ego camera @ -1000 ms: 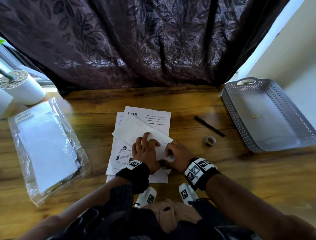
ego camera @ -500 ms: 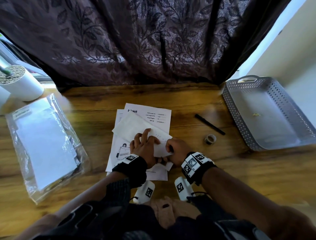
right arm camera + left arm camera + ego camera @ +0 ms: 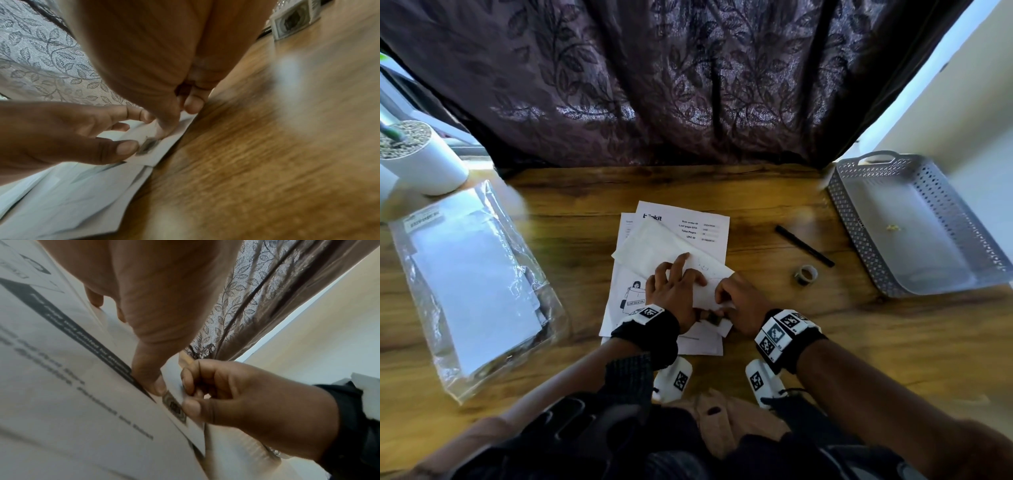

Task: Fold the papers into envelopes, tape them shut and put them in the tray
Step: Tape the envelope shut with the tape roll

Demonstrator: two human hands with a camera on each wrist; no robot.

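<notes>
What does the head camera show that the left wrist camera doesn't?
Only the head view shows the grey tray, the tape roll, the black pen, the plastic sleeve of sheets and the white plant pot.

Only the left wrist view shows, close up, the dark patterned strip of tape at the paper's edge.

Both show the left hand, the right hand, the folded paper and the curtain.

Tape piece (image 3: 174, 407) pattern blurred, perhaps printed.
</notes>
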